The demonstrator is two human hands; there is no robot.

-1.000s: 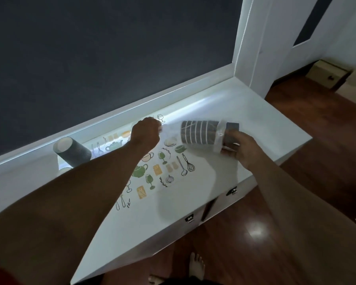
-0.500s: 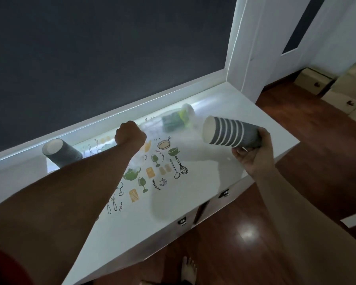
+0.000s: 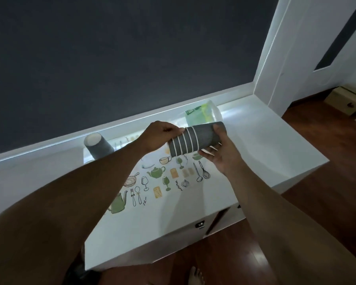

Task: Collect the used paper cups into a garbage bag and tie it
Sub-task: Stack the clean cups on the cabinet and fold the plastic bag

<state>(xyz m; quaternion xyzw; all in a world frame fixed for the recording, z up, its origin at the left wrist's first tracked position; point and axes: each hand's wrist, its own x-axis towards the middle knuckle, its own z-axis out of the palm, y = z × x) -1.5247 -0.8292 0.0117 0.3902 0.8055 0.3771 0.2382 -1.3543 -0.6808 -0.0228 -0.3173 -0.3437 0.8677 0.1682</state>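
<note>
While the stack of grey paper cups (image 3: 195,139) lies sideways in mid-air above the white cabinet top (image 3: 275,149), both hands are on it. Right hand (image 3: 224,153) is underneath and around the base end, fingers curled up over the far side, thumb along the near side, a firm grasp. Left hand (image 3: 160,134) meets the rim end, fingers bent against the mouth of the outermost cup; whether it is pinching the rim or only touching it, I cannot tell. White rims show as stripes along the stack's left half. Below the stack lies a mat printed with kitchen drawings (image 3: 162,182), teapots, glasses, a whisk. Off to the left, near the back ledge, a single grey cup (image 3: 99,146) stands upside down on the cabinet, well apart from the stack. Behind the stack, by the back ledge, sits a translucent plastic bag with green print (image 3: 201,115). Bare toes (image 3: 195,276) show on the dark wooden floor (image 3: 327,202).
</note>
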